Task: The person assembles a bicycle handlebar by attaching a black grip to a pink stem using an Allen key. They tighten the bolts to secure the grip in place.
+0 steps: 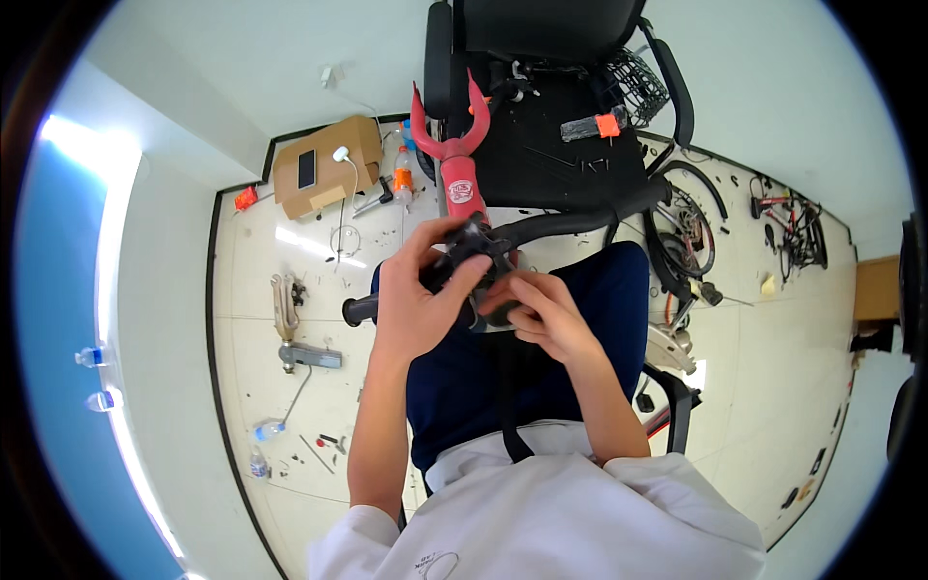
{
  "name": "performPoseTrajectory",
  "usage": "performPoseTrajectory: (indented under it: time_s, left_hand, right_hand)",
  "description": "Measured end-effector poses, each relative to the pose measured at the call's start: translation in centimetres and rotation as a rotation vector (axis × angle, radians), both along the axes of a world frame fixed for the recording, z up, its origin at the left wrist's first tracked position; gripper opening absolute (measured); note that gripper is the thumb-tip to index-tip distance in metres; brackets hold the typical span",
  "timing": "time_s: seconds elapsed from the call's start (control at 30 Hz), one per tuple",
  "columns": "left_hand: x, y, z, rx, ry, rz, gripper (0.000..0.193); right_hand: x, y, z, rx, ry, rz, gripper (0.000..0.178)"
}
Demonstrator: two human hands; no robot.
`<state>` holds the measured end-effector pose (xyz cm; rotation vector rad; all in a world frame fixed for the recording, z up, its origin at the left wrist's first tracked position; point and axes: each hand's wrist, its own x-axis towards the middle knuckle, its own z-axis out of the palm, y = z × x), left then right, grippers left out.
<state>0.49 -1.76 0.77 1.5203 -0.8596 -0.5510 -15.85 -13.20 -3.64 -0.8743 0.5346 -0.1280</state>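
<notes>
A pink-red bicycle fork (461,179) points away from me over the edge of a black office chair. Across its near end runs a black handlebar (561,226), its left end (360,310) jutting out beyond my left wrist. My left hand (418,285) is closed round the dark clamp part (476,242) where bar and fork meet, thumb on top. Just right of it, my right hand (546,314) has its fingers curled together against the near side of that part. Whatever those fingers pinch is hidden. The assembly lies above my lap.
On the black chair seat (532,179) lie small tools, a hammer-like tool with an orange end (607,126) and a wire basket (638,87). Cardboard with a phone (306,168), bottles (402,174) and metal parts (285,309) lie on the left floor; a bicycle wheel (686,227) is right.
</notes>
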Motion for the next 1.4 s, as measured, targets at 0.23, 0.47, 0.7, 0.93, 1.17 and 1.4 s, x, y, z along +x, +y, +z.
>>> performPoseTrajectory:
  time_s: [0.23, 0.47, 0.7, 0.93, 1.17, 1.4]
  left_hand:
    - [-0.2, 0.0, -0.1, -0.081, 0.218, 0.016, 0.030]
    - [-0.2, -0.1, -0.8, -0.121, 0.448, 0.118, 0.033]
    - [1.1, 0.0, -1.5, -0.145, 0.645, 0.139, 0.041]
    - [1.1, 0.0, -1.9, -0.185, 0.794, 0.080, 0.044]
    - [0.9, -0.2, -2.5, -0.262, 0.890, 0.076, 0.041]
    - [1.8, 0.2, -1.3, -0.245, 0.643, 0.113, 0.035]
  right_hand:
    - [3.1, 3.0, 0.6, -0.604, -0.039, -0.366, 0.038]
    - [3.3, 2.4, 0.4, -0.997, 0.071, -0.335, 0.033]
    - [2.7, 1.9, -1.9, -0.968, 0.094, -0.343, 0.037]
    - [4.1, 1.5, 0.1, -1.061, 0.015, -0.300, 0.049]
    - [4.6, 0.6, -1.0, -1.118, -0.065, -0.243, 0.046]
    - [4.4, 0.4, -1.2, -1.131, -0.055, -0.237, 0.042]
